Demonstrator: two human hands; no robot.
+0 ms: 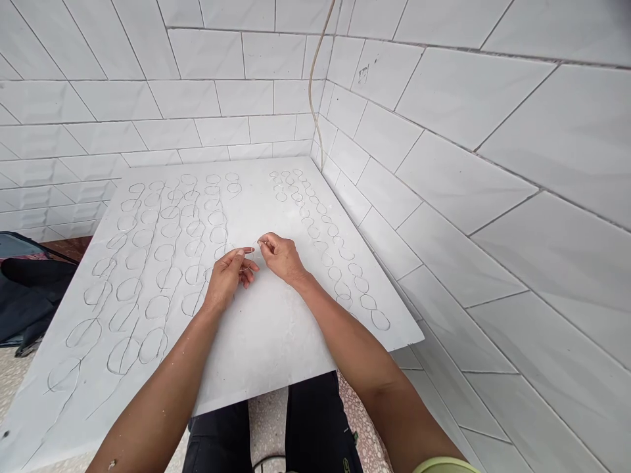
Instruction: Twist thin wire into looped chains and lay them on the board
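A white board (276, 328) lies across my lap, covered with rows of thin clear rings. My left hand (227, 276) and my right hand (282, 257) meet over the middle of the board. Both pinch the same small clear ring (252, 251), held between their fingertips just above the surface. Several larger rings (148, 263) lie in columns to the left of my hands. A curved double line of smaller rings (328, 246) runs along the right side of the board.
White tiled walls close in at the back and right, with a thin cable (315, 85) hanging down the corner. A dark bag (24, 289) sits on the floor at the left. My dark trousers (315, 427) show below the board.
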